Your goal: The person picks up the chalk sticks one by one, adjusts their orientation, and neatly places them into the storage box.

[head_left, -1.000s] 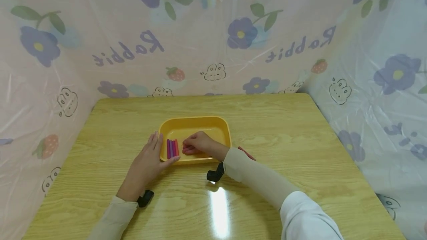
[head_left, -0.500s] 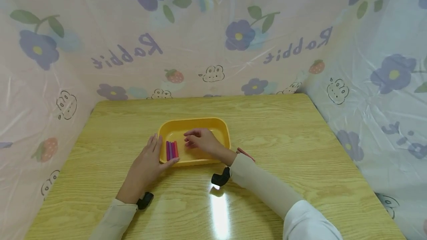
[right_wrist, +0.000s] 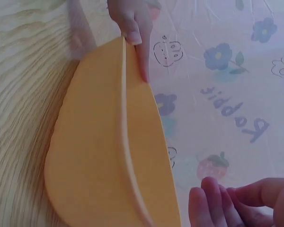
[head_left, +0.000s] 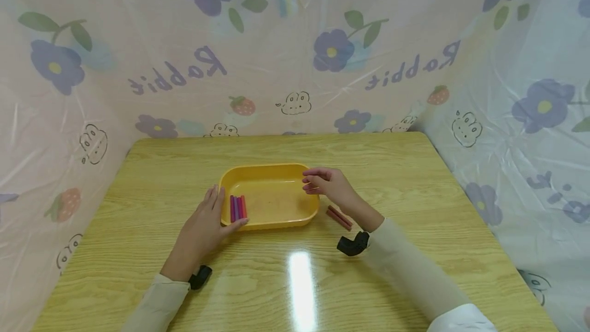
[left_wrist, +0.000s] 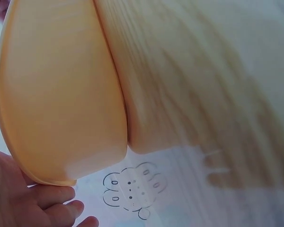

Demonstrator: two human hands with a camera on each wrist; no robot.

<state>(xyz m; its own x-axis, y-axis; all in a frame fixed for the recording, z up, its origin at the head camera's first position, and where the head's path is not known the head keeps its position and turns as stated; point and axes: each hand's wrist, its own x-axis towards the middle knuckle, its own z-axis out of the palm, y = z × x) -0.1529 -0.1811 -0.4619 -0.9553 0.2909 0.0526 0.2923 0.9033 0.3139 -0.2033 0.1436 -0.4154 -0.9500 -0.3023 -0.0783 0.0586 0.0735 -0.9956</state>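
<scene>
A yellow tray (head_left: 272, 219) stands on the table. My left hand (head_left: 203, 224) holds its left end, thumb at the near rim and fingers along the outer left side; in the left wrist view those fingers (left_wrist: 52, 201) bend at the rim. Several thin purple, pink and orange-red sticks (head_left: 238, 209) lie side by side inside the tray, by the left thumb. Over the tray's right rim hovers my right hand (head_left: 334, 186), its fingers loosely bent; nothing shows between them in the right wrist view. Two dark red sticks (head_left: 339, 218) lie on the table just right of the tray, below the right hand.
The wooden table (head_left: 392, 178) reaches back to a curtain (head_left: 276, 65) printed with flowers and rabbits, which also hangs at both sides. A black wrist camera (head_left: 354, 244) sits on the right wrist, close above the tabletop; another black camera (head_left: 201, 276) is on the left wrist.
My right hand has moved out of the tray's middle to the right, up to its right rim. The two dark red sticks now show fully. My left hand stays in place.
</scene>
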